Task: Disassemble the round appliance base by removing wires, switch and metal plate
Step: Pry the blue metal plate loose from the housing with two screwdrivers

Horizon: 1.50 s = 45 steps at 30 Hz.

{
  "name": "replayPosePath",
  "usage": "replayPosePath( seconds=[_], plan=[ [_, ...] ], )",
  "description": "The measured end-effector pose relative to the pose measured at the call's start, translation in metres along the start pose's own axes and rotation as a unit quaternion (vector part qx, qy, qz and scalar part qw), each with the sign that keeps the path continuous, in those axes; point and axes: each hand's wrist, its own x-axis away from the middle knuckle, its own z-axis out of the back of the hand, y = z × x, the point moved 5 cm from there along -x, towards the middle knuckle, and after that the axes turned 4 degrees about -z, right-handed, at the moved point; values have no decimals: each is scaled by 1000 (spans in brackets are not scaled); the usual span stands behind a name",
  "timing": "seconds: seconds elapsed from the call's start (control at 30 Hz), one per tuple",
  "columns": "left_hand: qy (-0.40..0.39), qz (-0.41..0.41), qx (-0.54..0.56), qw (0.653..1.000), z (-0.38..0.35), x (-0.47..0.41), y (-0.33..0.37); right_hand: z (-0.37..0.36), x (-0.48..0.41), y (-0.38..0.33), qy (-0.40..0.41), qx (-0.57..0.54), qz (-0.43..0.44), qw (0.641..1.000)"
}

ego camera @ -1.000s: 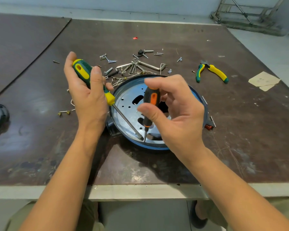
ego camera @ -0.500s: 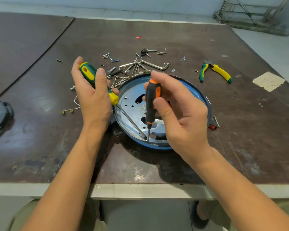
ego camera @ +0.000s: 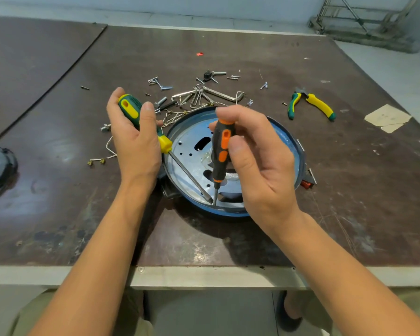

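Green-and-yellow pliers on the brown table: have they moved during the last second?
No. The green-and-yellow pliers lie in the same spot as before, just left of the tan paper scrap.

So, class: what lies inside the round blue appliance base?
Inside the blue base sits a perforated metal plate, with two screwdriver tips meeting at its near edge. The right hand covers the plate's right side; anything beneath the plate is hidden.
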Motion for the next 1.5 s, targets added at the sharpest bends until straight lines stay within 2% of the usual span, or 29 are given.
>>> replayPosePath(
  seconds=[0.17, 0.3, 0.47, 0.7, 0.83, 0.93, 1.1, 1.33, 1.5],
  plan=[
    [-20, 30, 19, 999, -2, 1, -8, 4, -1, -1, 40, 51, 22, 998],
    [-34, 52, 41, 997, -7, 3, -11, 4, 1, 4, 10, 19, -12, 1000],
    [-37, 50, 46, 997, -8, 4, -13, 5, -2, -4, 14, 46, 32, 998],
    [-35, 23, 34, 999, -8, 8, -11, 5, 2, 1, 13, -2, -2, 1000],
    [-8, 27, 44, 999, -4, 5, -9, 6, -2, -2, 20, 36, 24, 999],
    [7, 25, 49, 998, -2, 4, -6, 9, -2, 4, 34, 25, 1, 999],
    [14, 17, 62, 998, -3, 5, -1, 6, 2, 4, 1, -6, -4, 1000],
    [-19, -21, 60, 998, -9, 5, 12, 7, 0, 5, 32, 7, -6, 999],
    [-27, -43, 59, 997, -11, 4, 16, 6, 1, 5, 15, -28, -22, 999]
  ],
)
